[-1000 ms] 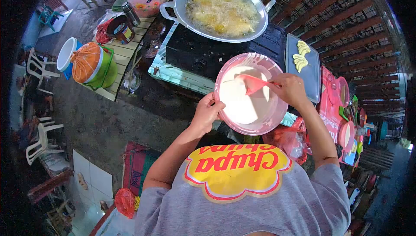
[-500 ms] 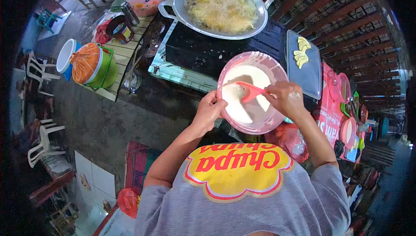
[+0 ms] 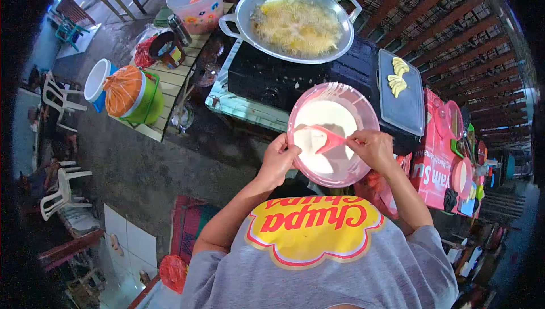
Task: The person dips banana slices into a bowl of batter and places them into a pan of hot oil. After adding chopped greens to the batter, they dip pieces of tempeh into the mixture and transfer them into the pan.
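Observation:
My left hand [image 3: 279,158] grips the left rim of a pink bowl [image 3: 363,104] of creamy white batter [image 3: 335,114]. The thumb lies over the rim. In my right hand [image 3: 373,149], above the bowl's right side, is the handle of a pink scoop [image 3: 331,140]; its head sits in the batter. Beyond the bowl, a wide metal pan [image 3: 246,17] on a black stove [image 3: 250,73] holds pale yellow food in bubbling oil [image 3: 301,25]. Two fanned, sliced pale pieces [image 3: 397,85] lie on a grey tray [image 3: 403,110] at the right.
To the left, a slatted bench [image 3: 190,53] carries a green bucket [image 3: 152,102] with an orange cover, a flowered tub [image 3: 196,5] and a flask [image 3: 179,31]. A red box [image 3: 430,167] and pink containers stand at the right. White plastic chairs [image 3: 61,192] are at the far left.
The whole view has shifted, so the pan, bowl and bench appear slightly lower and further right. The scoop's head has turned and now shows batter in it.

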### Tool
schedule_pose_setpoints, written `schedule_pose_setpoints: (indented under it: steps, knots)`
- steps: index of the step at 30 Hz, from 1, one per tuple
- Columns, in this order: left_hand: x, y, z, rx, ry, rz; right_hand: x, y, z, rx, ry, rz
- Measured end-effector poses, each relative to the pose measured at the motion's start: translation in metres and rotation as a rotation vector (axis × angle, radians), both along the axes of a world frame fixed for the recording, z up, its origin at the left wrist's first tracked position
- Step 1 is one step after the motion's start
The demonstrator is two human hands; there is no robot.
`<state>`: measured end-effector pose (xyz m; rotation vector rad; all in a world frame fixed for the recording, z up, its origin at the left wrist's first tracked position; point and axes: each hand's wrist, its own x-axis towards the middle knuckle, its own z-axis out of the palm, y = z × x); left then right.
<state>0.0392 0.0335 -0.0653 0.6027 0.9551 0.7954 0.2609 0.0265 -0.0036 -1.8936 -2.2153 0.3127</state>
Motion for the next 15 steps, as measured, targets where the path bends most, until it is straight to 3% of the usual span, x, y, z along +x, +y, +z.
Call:
schedule_pose_setpoints:
  steps: [7, 15]
  knots:
    - [-0.021, -0.009, 0.004, 0.062, 0.026, 0.011, -0.002, -0.001, -0.002, -0.23, 0.215, -0.15]
    - [-0.053, 0.007, 0.032, 0.044, 0.012, 0.076, 0.008, 0.036, 0.026, -0.272, 0.446, -0.192]
